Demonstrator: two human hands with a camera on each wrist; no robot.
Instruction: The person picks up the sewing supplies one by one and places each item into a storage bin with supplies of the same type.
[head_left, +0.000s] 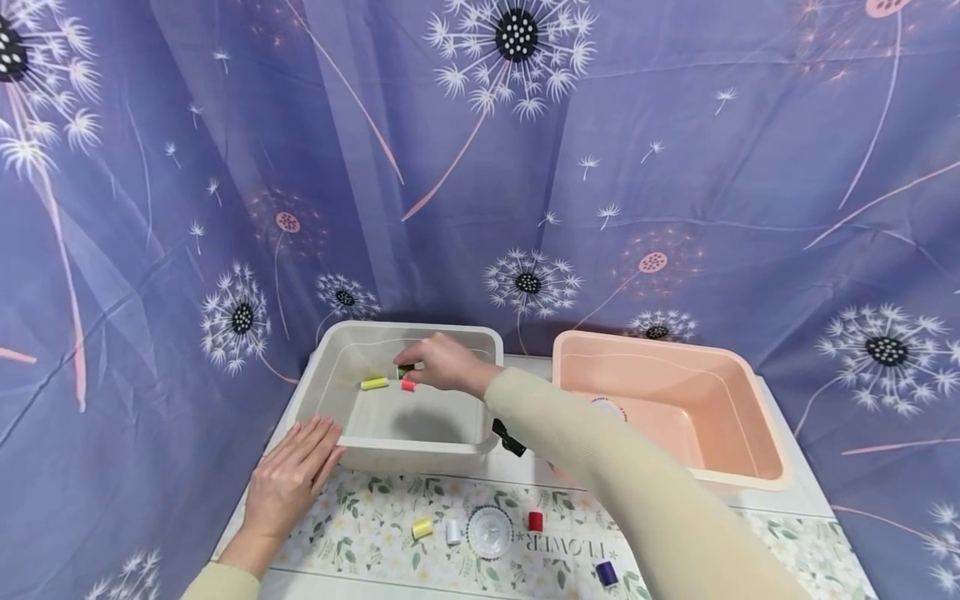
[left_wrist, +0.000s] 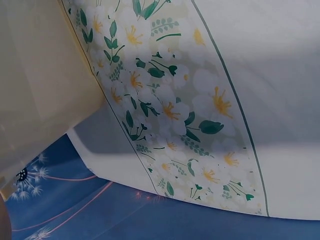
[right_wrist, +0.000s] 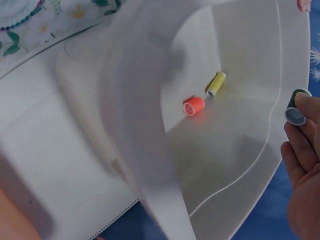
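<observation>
Inside the pale grey basin (head_left: 450, 437), my right hand (head_left: 444, 363) pinches a dark green thread spool (right_wrist: 299, 101) between thumb and fingers. In the right wrist view, that spool is held above the basin floor. Below it lie a yellow spool (head_left: 374, 384) and an orange-red spool (head_left: 408, 386), close together. My left hand (head_left: 294, 473) rests on the basin's near left corner, its fingers fairly straight over the rim. Most of the left hand is outside the left wrist view.
A pink basin (head_left: 742, 417) stands to the right, partly behind my right sleeve, with a beaded-rim dish (head_left: 609, 408) inside. In front lie a yellow spool (head_left: 422, 528), a white spool (head_left: 453, 532), a clear dish (head_left: 490, 533), a red spool (head_left: 536, 522) and a purple spool (head_left: 607, 573).
</observation>
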